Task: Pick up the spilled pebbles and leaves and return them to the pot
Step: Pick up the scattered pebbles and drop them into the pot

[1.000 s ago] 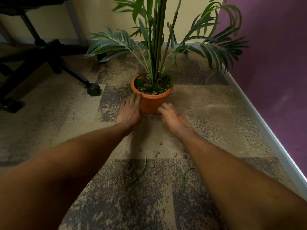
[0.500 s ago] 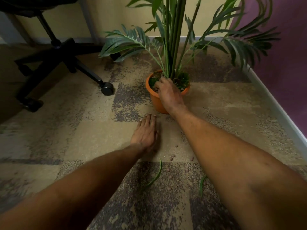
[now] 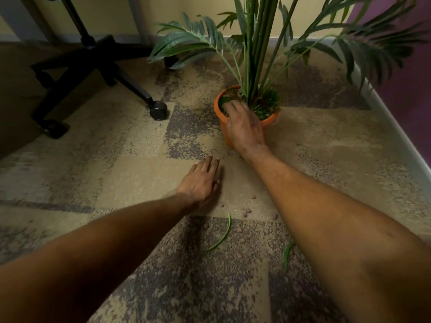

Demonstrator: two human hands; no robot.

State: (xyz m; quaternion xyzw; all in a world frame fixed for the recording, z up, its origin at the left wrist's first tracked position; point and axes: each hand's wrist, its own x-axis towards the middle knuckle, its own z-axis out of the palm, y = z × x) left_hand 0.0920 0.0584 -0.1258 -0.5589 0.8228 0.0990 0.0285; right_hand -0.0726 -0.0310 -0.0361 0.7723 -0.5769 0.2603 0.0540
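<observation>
An orange pot [image 3: 272, 119] with a tall green palm stands on the patterned carpet. My right hand [image 3: 245, 127] lies over the pot's near rim, its fingers stretched onto the soil beside the stems. What is under the palm is hidden. My left hand [image 3: 201, 181] rests flat on the carpet, short of the pot and to its left. Several small brown pebbles [image 3: 247, 210] are scattered between my forearms. A long green leaf [image 3: 221, 236] lies on the dark carpet patch, and a second leaf [image 3: 286, 252] lies against my right forearm.
A black office chair base with a caster [image 3: 159, 110] stands to the left of the pot. A white baseboard [image 3: 396, 145] and a purple wall run along the right. Palm fronds [image 3: 193, 40] hang low over the floor behind the pot.
My right hand rose from the floor in front of the pot and reached into its top. My left hand drew back from the pot's side onto the carpet.
</observation>
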